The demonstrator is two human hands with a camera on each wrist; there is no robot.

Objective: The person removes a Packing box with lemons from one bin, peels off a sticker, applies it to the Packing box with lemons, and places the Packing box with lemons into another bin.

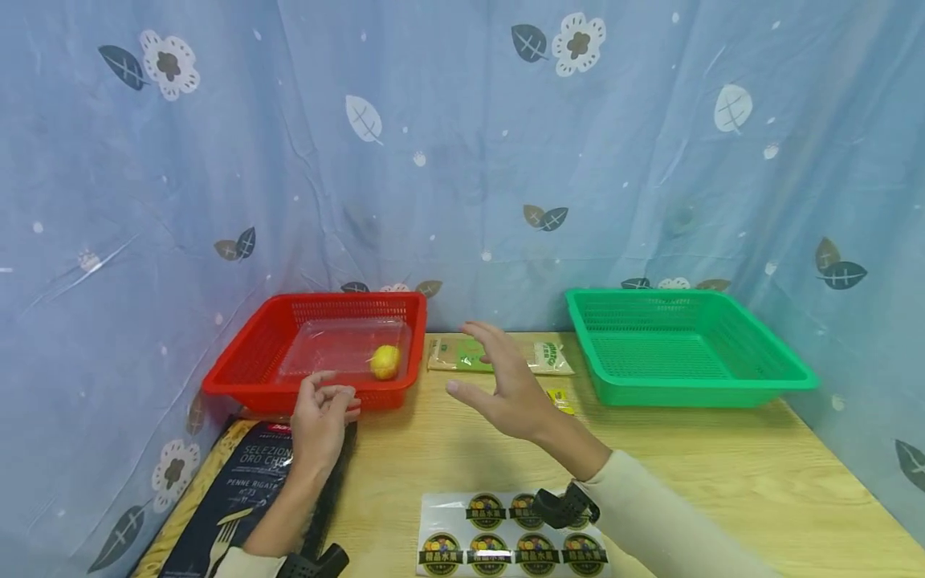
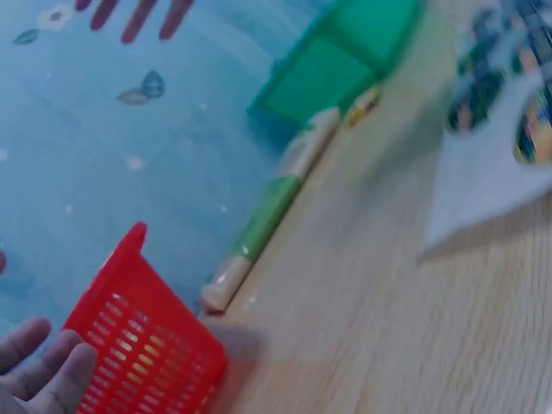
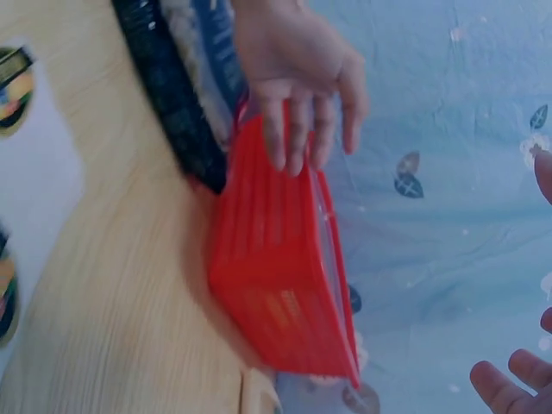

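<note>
My left hand (image 1: 321,421) is held by the front rim of a red plastic basket (image 1: 311,299), its fingers loosely bent and nothing in them. Inside that basket lie a clear plastic tray (image 1: 325,349) and a small yellow ball-shaped thing (image 1: 385,363), too small to identify. My right hand (image 1: 509,389) hovers over the middle of the table, empty, with thumb and fingers spread apart. Behind it lies a long flat packet (image 1: 455,355) with a green label, partly covered by the hand. A little yellow sachet (image 1: 560,400) lies beside the right wrist.
At the back right stands a green plastic basket (image 1: 704,393). Penne pasta in a dark bag (image 1: 246,474) lies at the front left, under the left forearm. A sheet of round stickers (image 1: 487,550) is at the front. Blue patterned curtain (image 1: 448,160) encloses the table.
</note>
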